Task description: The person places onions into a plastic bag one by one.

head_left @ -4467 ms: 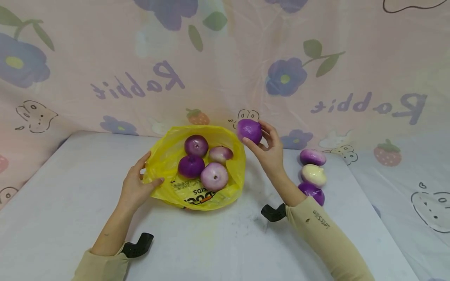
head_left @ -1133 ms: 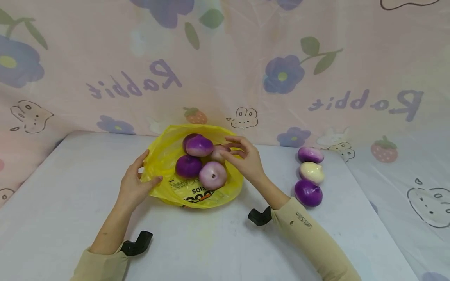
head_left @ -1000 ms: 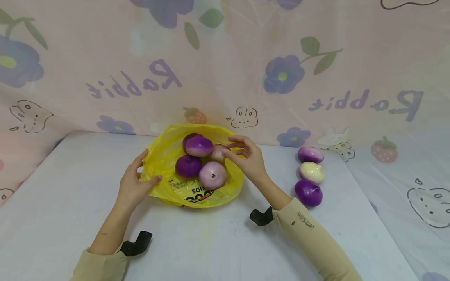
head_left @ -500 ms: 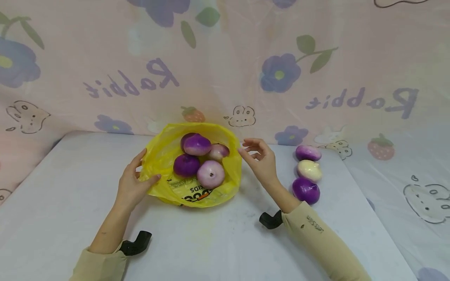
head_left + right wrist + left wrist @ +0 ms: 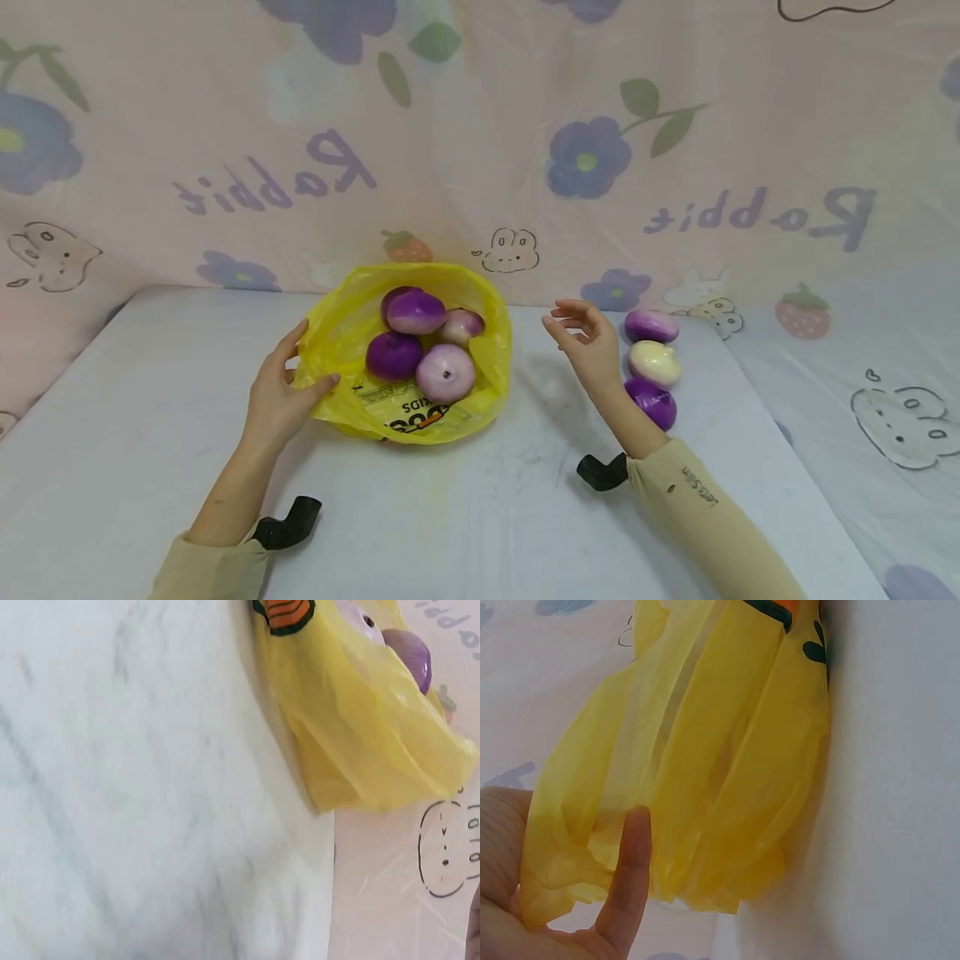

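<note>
A yellow plastic bag (image 5: 345,400) lies with its mouth wide, several purple onions (image 5: 446,374) inside. My left hand (image 5: 281,396) grips the bag's left rim between thumb and fingers; the left wrist view shows the thumb or a finger (image 5: 630,877) against the yellow plastic (image 5: 705,765). Off to the right of the bag, my right hand (image 5: 592,346) hovers over the table with loosely bent fingers, holding nothing. Beyond it stand a purple-white onion (image 5: 652,326), a pale one (image 5: 655,364) and a dark purple one (image 5: 652,403), the last partly hidden by the right forearm.
The white table (image 5: 465,517) meets a pink patterned cloth (image 5: 480,150) behind the bag. Black wrist devices (image 5: 288,523) stick out from both sleeves. In the right wrist view, the bag's side (image 5: 352,727) stands near the table's back edge.
An onion once in my right hand now lies in the bag. The right hand has withdrawn from the bag and moved right, towards the row of onions. The left hand keeps its grip.
</note>
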The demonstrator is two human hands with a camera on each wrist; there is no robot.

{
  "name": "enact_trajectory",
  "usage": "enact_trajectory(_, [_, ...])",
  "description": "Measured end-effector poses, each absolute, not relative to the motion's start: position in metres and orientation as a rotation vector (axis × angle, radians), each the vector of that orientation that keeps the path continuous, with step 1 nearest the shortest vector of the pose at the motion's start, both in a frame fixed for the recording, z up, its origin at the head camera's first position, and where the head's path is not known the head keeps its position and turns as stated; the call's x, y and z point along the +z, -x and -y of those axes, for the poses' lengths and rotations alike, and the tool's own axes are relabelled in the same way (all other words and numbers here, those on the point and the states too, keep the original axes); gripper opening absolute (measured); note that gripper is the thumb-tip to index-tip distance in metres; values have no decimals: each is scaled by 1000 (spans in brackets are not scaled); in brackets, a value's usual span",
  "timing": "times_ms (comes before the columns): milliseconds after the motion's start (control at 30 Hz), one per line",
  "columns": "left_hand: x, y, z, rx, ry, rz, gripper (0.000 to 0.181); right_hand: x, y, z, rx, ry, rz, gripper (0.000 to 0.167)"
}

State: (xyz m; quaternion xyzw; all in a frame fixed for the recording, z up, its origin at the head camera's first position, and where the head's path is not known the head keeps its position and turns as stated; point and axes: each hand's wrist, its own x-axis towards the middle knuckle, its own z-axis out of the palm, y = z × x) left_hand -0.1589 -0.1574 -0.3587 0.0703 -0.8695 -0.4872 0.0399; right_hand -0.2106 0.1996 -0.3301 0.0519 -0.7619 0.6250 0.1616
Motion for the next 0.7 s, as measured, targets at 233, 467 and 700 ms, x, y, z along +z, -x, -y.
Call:
enact_trajectory(233, [-359,159,158,-1502,-219,2646,84,-345,222,-224,1740,-76,2163,28])
enact_trajectory(467, [-358,160,157,-1511,-206,2623,84,-346,221,-244,1667,-39,2162,30])
enact_trajectory(700, [-359,161,156,-1512,-201,2623,84,-350,219,-269,1543,100,2215,33])
